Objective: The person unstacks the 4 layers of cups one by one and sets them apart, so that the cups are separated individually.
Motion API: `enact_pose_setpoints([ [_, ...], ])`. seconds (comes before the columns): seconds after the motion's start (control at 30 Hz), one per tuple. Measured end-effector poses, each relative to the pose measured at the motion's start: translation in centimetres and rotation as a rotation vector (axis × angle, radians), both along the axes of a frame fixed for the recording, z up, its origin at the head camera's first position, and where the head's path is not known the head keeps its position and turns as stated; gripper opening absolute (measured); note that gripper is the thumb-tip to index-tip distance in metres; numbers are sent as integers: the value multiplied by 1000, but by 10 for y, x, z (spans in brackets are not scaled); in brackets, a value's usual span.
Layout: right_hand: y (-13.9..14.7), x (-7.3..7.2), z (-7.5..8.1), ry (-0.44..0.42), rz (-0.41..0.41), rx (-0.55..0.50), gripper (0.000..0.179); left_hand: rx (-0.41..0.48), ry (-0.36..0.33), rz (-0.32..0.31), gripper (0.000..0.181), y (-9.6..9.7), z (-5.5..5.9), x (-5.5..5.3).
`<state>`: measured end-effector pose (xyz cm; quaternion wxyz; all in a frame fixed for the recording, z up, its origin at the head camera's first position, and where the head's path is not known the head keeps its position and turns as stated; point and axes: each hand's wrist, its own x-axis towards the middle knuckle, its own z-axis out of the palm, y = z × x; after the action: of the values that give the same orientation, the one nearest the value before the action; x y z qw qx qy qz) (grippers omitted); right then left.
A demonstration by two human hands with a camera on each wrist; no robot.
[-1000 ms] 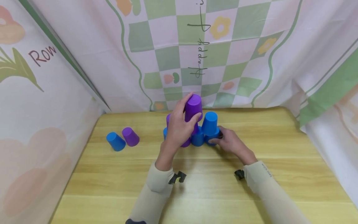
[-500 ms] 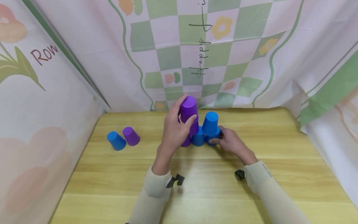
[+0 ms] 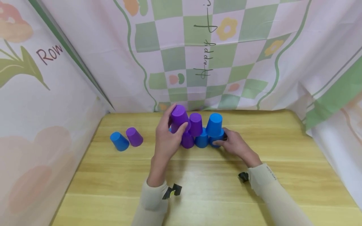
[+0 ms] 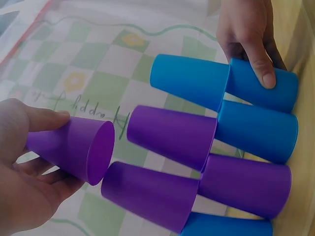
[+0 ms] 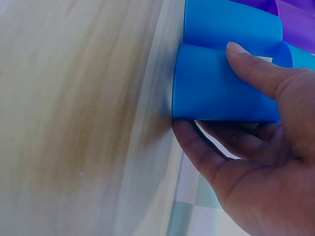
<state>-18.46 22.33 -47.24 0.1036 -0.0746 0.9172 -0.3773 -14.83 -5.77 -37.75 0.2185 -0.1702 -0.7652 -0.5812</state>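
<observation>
My left hand (image 3: 166,139) holds an upside-down purple cup (image 4: 64,147) above a stack of overturned cups. In the left wrist view its rim is right by the top of the left second-row purple cup (image 4: 147,191). Beside that cup stand another purple cup (image 3: 195,125) and a blue cup (image 3: 214,125) in the same row. Below them, the bottom row has a purple cup (image 3: 187,141), a blue cup (image 3: 201,140) and, mostly hidden by my left hand, another blue one at the left. My right hand (image 3: 234,142) grips the rightmost bottom blue cup (image 5: 216,83), thumb along its side.
A blue cup (image 3: 119,142) and a purple cup (image 3: 134,137) stand upside down together on the left of the wooden table (image 3: 215,191). A patterned cloth (image 3: 195,56) hangs right behind the stack, with another cloth (image 3: 56,125) along the left side.
My left hand has moved left and slightly down with the purple cup, uncovering the middle second-row purple cup. My right hand stays on the same blue cup.
</observation>
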Motion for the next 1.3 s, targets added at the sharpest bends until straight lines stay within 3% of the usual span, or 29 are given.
enact_pose_setpoints([
  [0.27,2,-1,-1,12,8,7,55,41,-34,19,69,-10,-1,5],
  [0.53,2,0,-1,9,8,0,55,48,6,26,69,-17,-1,6],
  [0.87,3,1,1,-1,8,5,57,73,3,97,71,-34,3,8],
  [1.3,2,0,0,11,14,-1,55,66,-49,168,69,-51,-10,4],
])
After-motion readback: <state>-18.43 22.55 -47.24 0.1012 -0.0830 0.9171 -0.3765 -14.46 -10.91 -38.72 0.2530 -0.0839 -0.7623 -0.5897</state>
